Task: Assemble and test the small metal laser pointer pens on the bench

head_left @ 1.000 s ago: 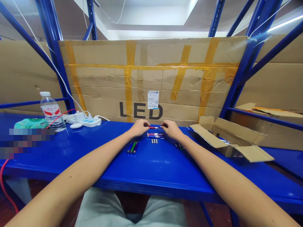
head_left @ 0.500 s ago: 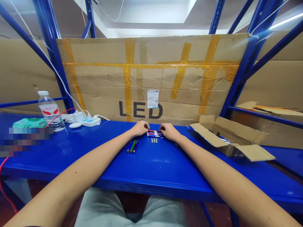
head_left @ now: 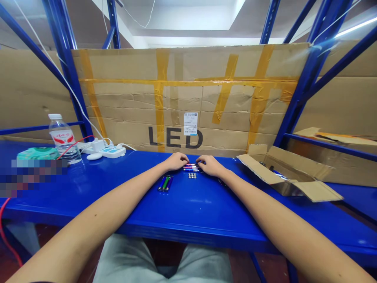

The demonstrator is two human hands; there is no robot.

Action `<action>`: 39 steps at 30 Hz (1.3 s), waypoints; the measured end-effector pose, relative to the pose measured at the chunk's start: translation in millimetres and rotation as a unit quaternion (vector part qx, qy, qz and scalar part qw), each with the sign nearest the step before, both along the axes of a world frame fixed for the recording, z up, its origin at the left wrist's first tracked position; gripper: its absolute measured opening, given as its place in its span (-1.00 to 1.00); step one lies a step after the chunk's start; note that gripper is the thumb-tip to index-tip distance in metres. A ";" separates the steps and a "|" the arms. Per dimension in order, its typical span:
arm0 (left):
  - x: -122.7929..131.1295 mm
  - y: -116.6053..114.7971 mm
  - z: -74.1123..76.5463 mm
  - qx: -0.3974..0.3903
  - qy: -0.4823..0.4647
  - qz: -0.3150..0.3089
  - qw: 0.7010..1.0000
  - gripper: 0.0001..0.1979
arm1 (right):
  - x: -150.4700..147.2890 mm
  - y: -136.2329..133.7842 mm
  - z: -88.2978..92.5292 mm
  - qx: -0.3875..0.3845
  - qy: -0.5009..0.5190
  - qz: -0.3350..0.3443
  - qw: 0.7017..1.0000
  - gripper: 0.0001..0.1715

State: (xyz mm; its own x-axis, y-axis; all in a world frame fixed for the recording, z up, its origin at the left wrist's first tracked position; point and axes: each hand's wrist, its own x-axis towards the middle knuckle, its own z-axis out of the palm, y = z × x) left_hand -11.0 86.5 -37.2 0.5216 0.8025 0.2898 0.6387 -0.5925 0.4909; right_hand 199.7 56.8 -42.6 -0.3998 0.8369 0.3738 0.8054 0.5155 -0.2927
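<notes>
Slim metallic tubes (head_left: 191,168), red and blue with silver parts, lie side by side across the blue table. At their left ends is my left hand (head_left: 176,160), its fingers curled and closed around the end of the topmost red tube. My right hand (head_left: 209,164) bends its closed fingers over the right ends of the same row. The fingers cover both ends of the tubes. Just nearer to me, several small round silver pieces (head_left: 192,175), like button cells, sit in neat rows. Three more tubes, blue and green (head_left: 165,183), lie together below my left wrist.
An open cardboard box (head_left: 290,169) with dark and blue items stands on the right. On the left are a water bottle (head_left: 63,139), a green packet (head_left: 37,153) and a white power strip (head_left: 112,151) with cables. A large cardboard sheet (head_left: 132,106) closes off the back.
My hands have come slightly nearer each other and down over the row. The red tube, which was raised between my fingers, now lies against the other tubes.
</notes>
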 end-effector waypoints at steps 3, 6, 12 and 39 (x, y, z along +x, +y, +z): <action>-0.1 -1.2 0.7 0.001 0.015 -0.022 1.000 -0.73 | -0.5 0.9 -1.4 -0.013 -0.002 0.030 0.999 -0.61; -0.4 -1.7 0.9 -0.003 0.018 -0.030 0.999 -0.71 | -0.1 -0.4 -0.8 -0.022 -0.001 0.041 0.999 -0.60; -1.2 -0.7 -0.2 -0.014 0.010 -0.031 0.999 -0.70 | 1.1 -1.7 -0.2 -0.026 0.019 0.044 0.999 -0.60; -52.4 -34.2 54.1 -0.167 0.114 -0.120 0.972 -0.92 | -46.1 -75.4 20.7 0.026 -0.037 0.242 0.969 -0.58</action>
